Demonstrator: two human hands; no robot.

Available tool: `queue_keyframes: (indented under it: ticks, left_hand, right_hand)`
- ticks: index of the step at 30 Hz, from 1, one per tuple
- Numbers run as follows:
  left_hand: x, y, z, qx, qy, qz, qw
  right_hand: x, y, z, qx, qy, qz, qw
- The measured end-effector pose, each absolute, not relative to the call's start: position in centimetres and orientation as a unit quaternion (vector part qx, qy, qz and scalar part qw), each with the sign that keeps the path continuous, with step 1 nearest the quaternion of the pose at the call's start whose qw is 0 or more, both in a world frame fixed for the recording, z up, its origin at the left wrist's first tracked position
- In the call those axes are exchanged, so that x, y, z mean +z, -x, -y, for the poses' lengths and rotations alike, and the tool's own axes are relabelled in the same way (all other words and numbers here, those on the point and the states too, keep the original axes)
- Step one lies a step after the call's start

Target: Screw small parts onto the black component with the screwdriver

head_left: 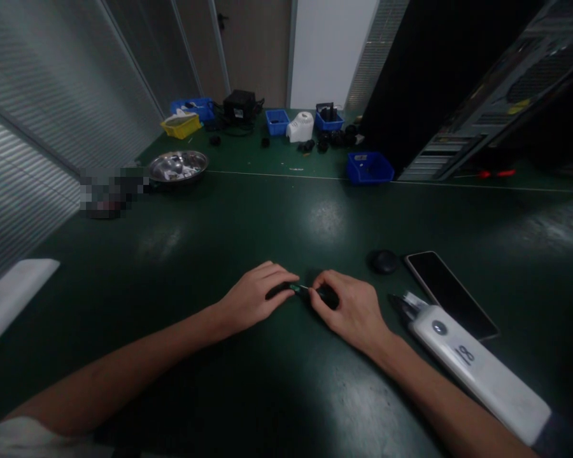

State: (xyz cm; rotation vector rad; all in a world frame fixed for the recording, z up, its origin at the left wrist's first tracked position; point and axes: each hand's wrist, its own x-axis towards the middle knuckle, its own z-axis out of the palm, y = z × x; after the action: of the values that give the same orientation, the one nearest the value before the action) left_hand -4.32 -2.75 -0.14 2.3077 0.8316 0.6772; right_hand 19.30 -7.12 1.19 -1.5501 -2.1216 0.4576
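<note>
Both hands rest on the dark green table [286, 210], close together near its middle. My left hand [255, 296] has its fingers curled over a small dark part [279, 291] with a green tip. My right hand [351, 308] pinches another small dark piece [327, 296] right beside it. A thin light pin or wire joins the two pieces between my fingertips. What the pieces are is too small and dark to make out.
A black round cap [383, 261] and a phone [449, 294] lie right of my hands, with a white device marked 18 [482, 372] nearer me. A metal bowl [177, 166], blue bins [369, 167], a yellow bin [180, 125] and a computer case [501, 89] stand at the back.
</note>
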Motion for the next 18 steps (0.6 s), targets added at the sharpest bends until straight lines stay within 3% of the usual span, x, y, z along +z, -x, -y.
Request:
queue_keyframes:
  ticks: [18]
  left_hand:
    - [-0.77, 4.74, 2.33, 0.278, -0.864, -0.293, 0.300]
  right_hand:
    - [0.58, -19.30, 7.20, 0.150, 0.549, 0.789, 0.230]
